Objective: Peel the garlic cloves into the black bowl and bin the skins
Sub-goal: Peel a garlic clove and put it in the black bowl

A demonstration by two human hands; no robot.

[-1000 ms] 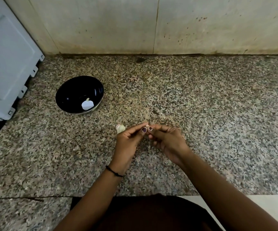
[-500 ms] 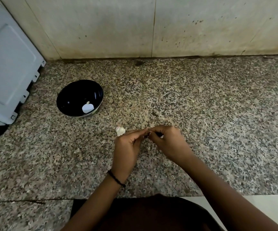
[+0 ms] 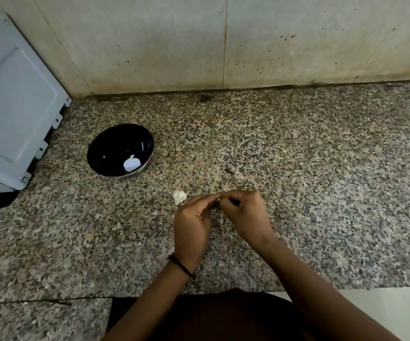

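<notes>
The speckled granite surface point(image 3: 322, 180) fills most of the view and runs back to a stained tiled wall point(image 3: 149, 40). At the far left a pale grey appliance casing point(image 3: 14, 107) stands at an angle. What kind of appliance it is cannot be told.

The black bowl point(image 3: 93, 148) sits on the surface near that casing, well apart from the hands. It holds one white peeled clove point(image 3: 131, 164), so at least one clove looks finished.

Near the front edge, the left hand point(image 3: 191, 225) and right hand point(image 3: 244, 215) meet at the fingertips. Both are curled and pinch a small garlic clove point(image 3: 218, 200) between them. Only a pale speck of it shows, so how much skin remains cannot be told.

Just beside the left hand, on the bowl side, lies a small white garlic piece point(image 3: 179, 196), seemingly unpeeled.

By this reckoning the task is at an early stage: the pinched clove is being peeled and the piece on the surface is waiting. No bin is in view, and the skins have yet to be binned.
</notes>
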